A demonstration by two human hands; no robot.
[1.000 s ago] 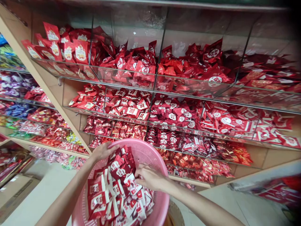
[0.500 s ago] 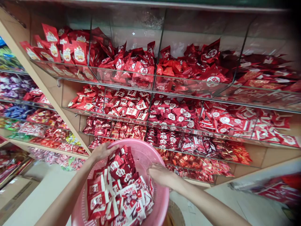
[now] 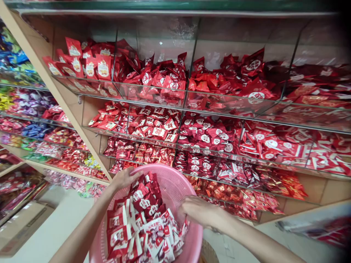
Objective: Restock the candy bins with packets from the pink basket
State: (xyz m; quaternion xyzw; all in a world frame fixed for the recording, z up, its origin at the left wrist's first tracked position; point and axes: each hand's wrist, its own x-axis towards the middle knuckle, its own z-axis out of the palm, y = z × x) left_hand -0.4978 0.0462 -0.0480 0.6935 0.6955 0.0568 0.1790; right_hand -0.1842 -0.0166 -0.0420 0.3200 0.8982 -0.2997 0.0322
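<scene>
A round pink plastic basket [image 3: 173, 184] is held up in front of the shelves, tilted towards me. Inside it lies a heap of red-and-white snack packets [image 3: 141, 223]. My left hand [image 3: 125, 178] grips the basket's far left rim. My right hand [image 3: 197, 210] is inside the basket by its right wall. Its fingers curl down onto the edge of the heap, and whether they hold a packet is hidden.
Glass-fronted shelf compartments [image 3: 192, 106] filled with red packets [image 3: 208, 137] rise close behind the basket. A slanted wooden upright [image 3: 68, 102] divides them from shelves of multicoloured sweets [image 3: 24, 106] on the left. A cardboard box [image 3: 19, 228] sits on the pale floor at lower left.
My right hand has moved from the middle of the heap to the basket's right side. The view has shifted slightly, and my left hand has stayed on the rim.
</scene>
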